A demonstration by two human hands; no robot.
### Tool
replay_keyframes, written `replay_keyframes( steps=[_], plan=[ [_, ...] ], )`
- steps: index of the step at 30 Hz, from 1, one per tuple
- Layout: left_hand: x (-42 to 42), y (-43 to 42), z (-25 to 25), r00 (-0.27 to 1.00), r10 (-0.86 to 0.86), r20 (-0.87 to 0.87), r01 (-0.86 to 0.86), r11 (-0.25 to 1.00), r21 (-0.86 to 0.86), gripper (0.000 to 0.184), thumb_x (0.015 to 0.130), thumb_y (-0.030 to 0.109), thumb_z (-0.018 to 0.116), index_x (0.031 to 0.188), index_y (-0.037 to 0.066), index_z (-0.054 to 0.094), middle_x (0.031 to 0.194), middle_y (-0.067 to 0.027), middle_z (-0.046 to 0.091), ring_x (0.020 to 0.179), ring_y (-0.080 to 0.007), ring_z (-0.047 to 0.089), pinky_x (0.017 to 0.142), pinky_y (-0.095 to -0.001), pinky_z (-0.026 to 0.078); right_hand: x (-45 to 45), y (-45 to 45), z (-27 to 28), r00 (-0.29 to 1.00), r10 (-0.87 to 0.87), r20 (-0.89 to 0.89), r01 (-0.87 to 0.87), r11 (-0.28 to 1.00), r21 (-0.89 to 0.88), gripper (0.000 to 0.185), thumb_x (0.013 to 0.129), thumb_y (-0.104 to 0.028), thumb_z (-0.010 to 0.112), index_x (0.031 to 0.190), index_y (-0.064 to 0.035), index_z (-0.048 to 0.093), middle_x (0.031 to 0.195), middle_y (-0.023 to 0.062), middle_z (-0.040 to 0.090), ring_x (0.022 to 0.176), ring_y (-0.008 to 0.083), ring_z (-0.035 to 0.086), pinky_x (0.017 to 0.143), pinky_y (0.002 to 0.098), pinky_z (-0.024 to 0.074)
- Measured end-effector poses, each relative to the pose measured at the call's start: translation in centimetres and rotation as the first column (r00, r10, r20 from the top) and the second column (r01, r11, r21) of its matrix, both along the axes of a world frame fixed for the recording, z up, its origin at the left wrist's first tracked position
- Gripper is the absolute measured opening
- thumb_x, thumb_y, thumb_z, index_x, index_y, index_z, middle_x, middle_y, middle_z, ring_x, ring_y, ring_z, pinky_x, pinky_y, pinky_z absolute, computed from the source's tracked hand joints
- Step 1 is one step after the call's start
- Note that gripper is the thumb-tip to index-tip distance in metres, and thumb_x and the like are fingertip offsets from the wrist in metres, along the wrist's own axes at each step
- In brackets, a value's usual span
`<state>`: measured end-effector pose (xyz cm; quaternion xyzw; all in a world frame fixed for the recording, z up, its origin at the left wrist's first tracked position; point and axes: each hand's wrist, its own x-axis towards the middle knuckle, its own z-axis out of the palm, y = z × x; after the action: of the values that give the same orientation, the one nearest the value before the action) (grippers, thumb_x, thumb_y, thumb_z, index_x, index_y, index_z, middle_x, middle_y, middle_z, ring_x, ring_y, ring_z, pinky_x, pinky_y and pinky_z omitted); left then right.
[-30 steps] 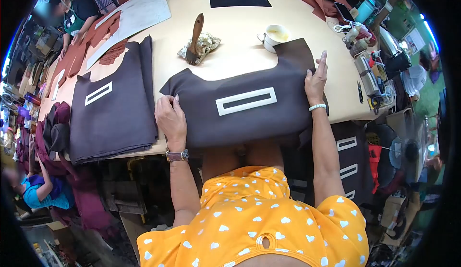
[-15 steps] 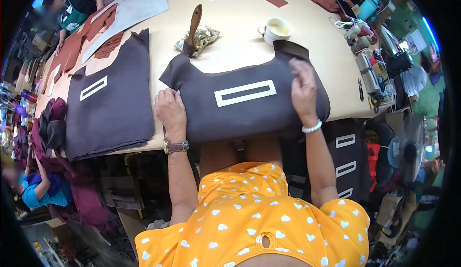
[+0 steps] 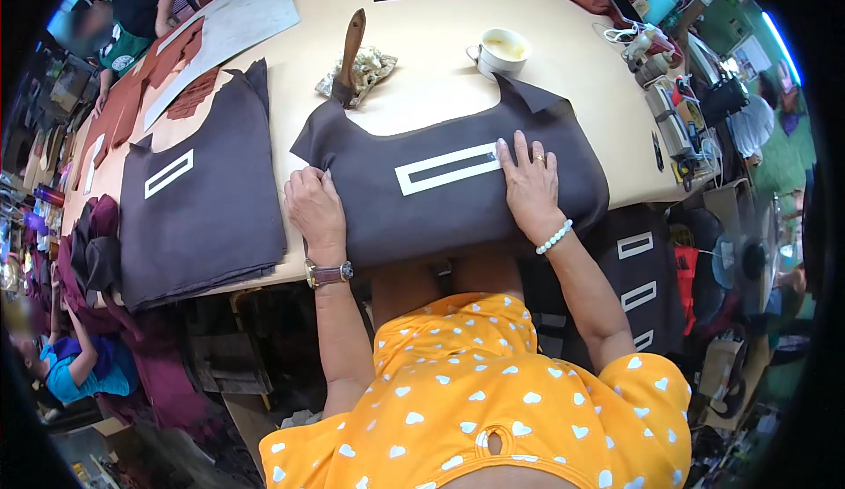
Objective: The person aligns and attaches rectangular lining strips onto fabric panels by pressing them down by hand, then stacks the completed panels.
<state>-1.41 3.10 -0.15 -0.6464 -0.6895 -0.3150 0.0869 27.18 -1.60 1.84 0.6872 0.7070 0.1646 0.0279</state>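
A dark brown fabric piece (image 3: 422,229) lies in front of me and hangs over the table's near edge. On it is a white rectangular frame (image 3: 427,177). My left hand (image 3: 315,212) pinches the fabric's left edge with curled fingers. My right hand (image 3: 531,185) lies flat with fingers spread, its fingertips at the frame's right end. Behind the fabric, a wooden-handled brush (image 3: 349,59) rests on a crusted lump (image 3: 374,71). A white cup (image 3: 503,52) with pale yellow contents stands near the fabric's upper right corner.
Stacked dark fabric pieces (image 3: 202,198) with another white frame lie at left. Beyond are rust-brown pieces (image 3: 123,115) and a grey sheet (image 3: 238,31). Two people are at the left. Bottles, a phone (image 3: 622,5) and cables crowd the right edge. Framed dark fabric (image 3: 638,269) hangs below the table.
My right hand has moved left from the fabric's right edge onto the frame's right end. The fabric's upper right corner has folded over. My left hand stays at the left edge.
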Motion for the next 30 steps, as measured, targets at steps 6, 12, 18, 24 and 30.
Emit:
replay_keyframes(
  steps=[6,12,18,24,30],
  plan=[
    [-0.5,-1.2,1.3,0.995,0.017,0.097,-0.014,0.999,-0.031,0.022,0.078,0.018,0.066,0.093,0.004,0.058,0.089,-0.0131,0.06,0.086,-0.0319,0.056,0.076,-0.0407,0.044,-1.3,-2.0,0.6,0.99,0.095,0.109,-0.089,0.995,-0.053,0.047,0.083,-0.015,0.05,0.129,-0.0012,0.046,0.135,0.0143,0.038,0.118,0.0304,0.039,0.098,0.0427,0.031],
    [-2.9,-2.9,3.3,0.911,0.041,0.411,0.096,0.947,-0.308,0.04,0.078,0.017,0.066,0.113,0.002,0.053,0.113,-0.0192,0.059,0.101,-0.0385,0.056,0.085,-0.0421,0.044,-0.2,0.5,0.6,0.983,0.031,0.182,-0.019,0.998,-0.065,0.05,0.084,-0.015,0.05,0.133,-0.007,0.042,0.138,0.0133,0.034,0.12,0.0323,0.038,0.099,0.0452,0.0293],
    [-4.7,-3.2,1.1,0.669,-0.205,0.714,0.344,0.938,-0.053,0.05,0.08,0.0,0.061,0.127,-0.002,0.044,0.125,-0.0224,0.052,0.118,-0.0243,0.048,0.096,-0.0313,0.037,-0.2,0.7,1.6,0.958,0.045,0.284,0.013,0.98,-0.201,0.059,0.087,-0.017,0.049,0.142,-0.0163,0.028,0.143,0.0121,0.028,0.125,0.034,0.035,0.103,0.0476,0.0245],
    [-4.6,-3.5,0.1,0.49,-0.244,0.837,0.361,0.931,0.06,0.046,0.083,-0.006,0.056,0.128,-0.004,0.044,0.12,-0.0174,0.053,0.112,-0.0175,0.049,0.093,-0.0251,0.037,-0.8,0.2,1.0,0.937,0.046,0.346,0.019,0.983,-0.183,0.059,0.087,-0.018,0.048,0.142,-0.0163,0.027,0.143,0.0111,0.028,0.126,0.0337,0.034,0.104,0.0478,0.0234],
    [-4.4,-4.0,0.3,0.51,-0.235,0.828,0.316,0.946,0.074,0.044,0.083,-0.005,0.057,0.126,0.0,0.048,0.077,0.0037,0.041,0.065,-0.0042,0.036,0.059,-0.0163,0.033,-3.1,-0.1,1.1,0.954,0.107,0.281,-0.058,0.982,-0.177,0.06,0.085,-0.014,0.048,0.141,-0.0139,0.027,0.142,0.0114,0.029,0.124,0.0325,0.034,0.105,0.0479,0.024]
  ],
)
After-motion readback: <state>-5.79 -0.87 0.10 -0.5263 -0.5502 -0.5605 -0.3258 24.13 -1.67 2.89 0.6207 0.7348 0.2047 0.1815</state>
